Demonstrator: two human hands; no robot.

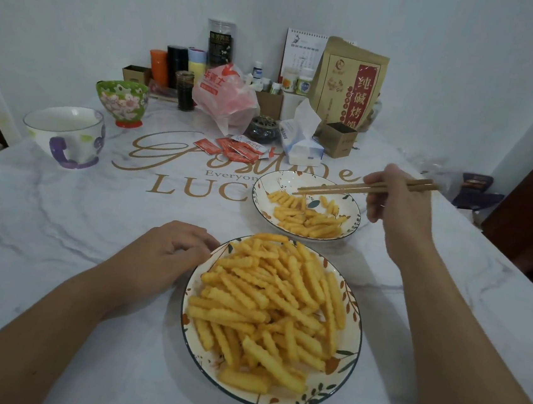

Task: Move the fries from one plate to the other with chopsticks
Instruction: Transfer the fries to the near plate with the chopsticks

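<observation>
A large patterned plate (344, 371) in front of me is heaped with crinkle-cut fries (267, 304). Beyond it to the right a smaller plate (280, 178) holds a thinner layer of fries (306, 217). My right hand (393, 198) grips a pair of wooden chopsticks (352, 188) whose tips hover over the far plate, nothing between them. My left hand (168, 250) rests on the table with fingers loosely curled, fingertips at the near plate's left rim.
A white mug (65, 134) and a green flowered bowl (121, 101) stand at the left. Red ketchup packets (234, 149), a tissue pack (301, 139), a plastic bag (226, 99), a brown paper bag (350, 82) and bottles crowd the table's back.
</observation>
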